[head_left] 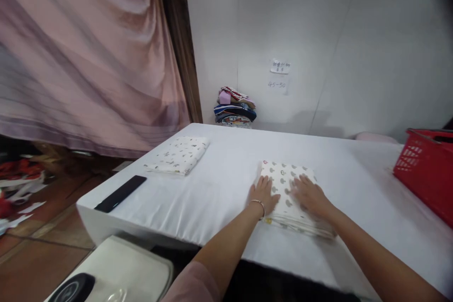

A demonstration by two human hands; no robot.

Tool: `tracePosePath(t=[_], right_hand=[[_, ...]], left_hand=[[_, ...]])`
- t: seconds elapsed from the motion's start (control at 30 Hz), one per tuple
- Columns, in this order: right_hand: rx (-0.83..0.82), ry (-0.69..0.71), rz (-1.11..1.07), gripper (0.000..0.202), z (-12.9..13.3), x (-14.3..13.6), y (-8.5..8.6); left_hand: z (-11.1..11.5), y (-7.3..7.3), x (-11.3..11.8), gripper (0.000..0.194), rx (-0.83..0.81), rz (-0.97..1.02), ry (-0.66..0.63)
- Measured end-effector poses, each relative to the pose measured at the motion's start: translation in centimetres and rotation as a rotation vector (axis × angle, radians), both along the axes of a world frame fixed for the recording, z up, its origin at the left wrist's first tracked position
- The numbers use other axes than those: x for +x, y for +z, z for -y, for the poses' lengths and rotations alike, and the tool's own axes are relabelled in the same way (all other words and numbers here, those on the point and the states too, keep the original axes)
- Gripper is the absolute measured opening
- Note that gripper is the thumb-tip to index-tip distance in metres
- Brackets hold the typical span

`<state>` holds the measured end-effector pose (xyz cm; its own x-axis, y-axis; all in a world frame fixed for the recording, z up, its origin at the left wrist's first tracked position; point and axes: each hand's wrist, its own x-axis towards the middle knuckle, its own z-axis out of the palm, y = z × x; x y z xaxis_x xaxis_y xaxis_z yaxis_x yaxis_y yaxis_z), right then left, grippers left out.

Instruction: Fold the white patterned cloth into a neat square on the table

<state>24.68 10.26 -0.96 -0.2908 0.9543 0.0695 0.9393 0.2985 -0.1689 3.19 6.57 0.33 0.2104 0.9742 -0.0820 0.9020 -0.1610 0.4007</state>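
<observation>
A folded white cloth [288,203] with grey mushroom-like prints lies on the white-covered table [226,170] in front of me. My left hand [264,194] rests flat on the cloth's left edge, fingers spread, with a bracelet at the wrist. On the right part of the cloth lies my right hand [311,196], palm down and slightly blurred, its fingers stretched out. Neither hand grips anything. Further left, a second folded white cloth [180,155] with small scattered prints lies apart from both hands.
A black phone-like slab [121,193] lies at the table's left edge. At the right stands a red plastic basket [426,170]. Stacked fabrics [235,107] rise behind the table by the wall. A pale lidded appliance [123,269] is at the lower left, near a pink curtain [106,56].
</observation>
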Motion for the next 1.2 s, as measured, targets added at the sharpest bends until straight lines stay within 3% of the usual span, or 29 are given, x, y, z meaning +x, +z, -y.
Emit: tracePosePath(t=[0.1, 0.33, 0.57, 0.77, 0.9, 1.0, 1.07, 1.2], right_hand=[[0.062, -0.098, 0.011, 0.052, -1.8, 0.8, -0.2], [0.006, -0.073, -0.156, 0.048, -3.2, 2.1, -2.0], [-0.091, -0.335, -0.513, 0.061, 0.7, 3.6, -1.0], [-0.181, -0.485, -0.687, 0.077, 4.3, 4.4, -0.3], [-0.174, -0.511, -0.708, 0.079, 4.5, 4.3, 0.0], [-0.132, -0.509, -0.704, 0.077, 4.3, 4.0, -0.2], [-0.106, -0.499, -0.739, 0.075, 4.2, 3.5, -0.4], [-0.066, -0.427, -0.878, 0.073, 3.9, 0.9, -0.6]], left_hand=[[-0.2, -0.2, -0.1, 0.067, 0.001, 0.001, 0.000], [-0.3, -0.2, -0.2, 0.065, 0.006, 0.026, 0.000], [0.0, -0.5, -0.3, 0.062, 0.058, 0.178, 0.058], [0.4, 0.0, -0.3, 0.070, 0.052, 0.340, 0.360], [-0.3, 0.5, -0.9, 0.078, -0.127, 0.384, 0.440], [-1.2, 0.6, -1.2, 0.069, -0.228, 0.428, 0.424], [-2.1, 0.7, -1.7, 0.067, -0.212, 0.452, 0.397], [-4.3, 1.0, -3.6, 0.081, -0.054, 0.439, 0.398]])
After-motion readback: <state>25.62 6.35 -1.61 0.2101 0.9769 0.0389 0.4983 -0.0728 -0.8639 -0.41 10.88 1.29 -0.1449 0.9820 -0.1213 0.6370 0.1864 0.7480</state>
